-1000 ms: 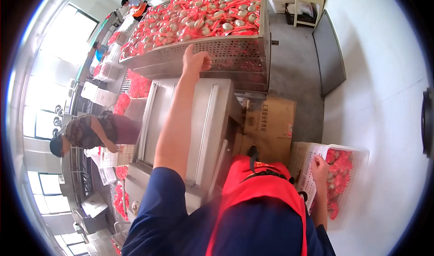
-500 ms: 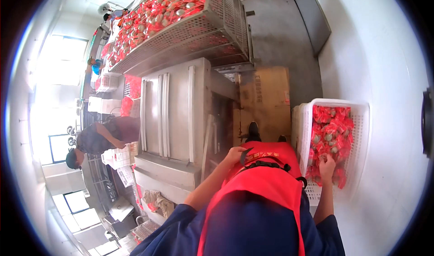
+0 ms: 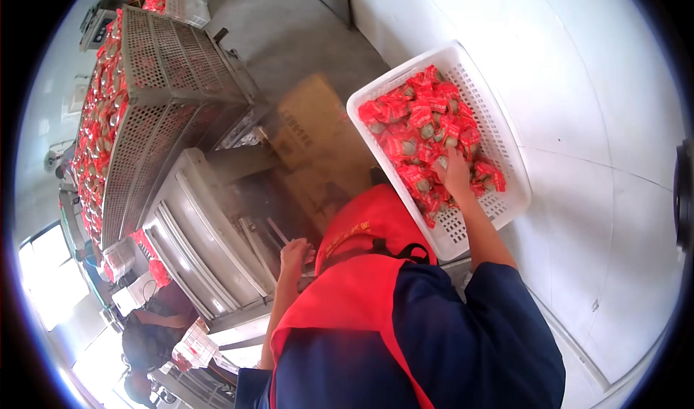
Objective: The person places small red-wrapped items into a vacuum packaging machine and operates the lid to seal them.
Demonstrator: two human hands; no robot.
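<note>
On the right a white perforated plastic basket holds many red plastic packets, each wrapped round a greyish-brown roundish lump. My right hand reaches into it, fingers closed on a packet among the others; the fingertips are partly hidden. My left hand hangs beside the front of my red apron, its fingers curled in. What those fingers hold, if anything, I cannot make out.
To the left stand a grey metal cabinet and a large perforated metal bin heaped with red packets. Flattened cardboard lies on the floor ahead. A white wall borders the right side. Another person works at far left.
My view has swung to the right, so the basket appears nearer the middle. My right hand stays among the packets. The left hand has shifted away from the apron's middle to its left side.
</note>
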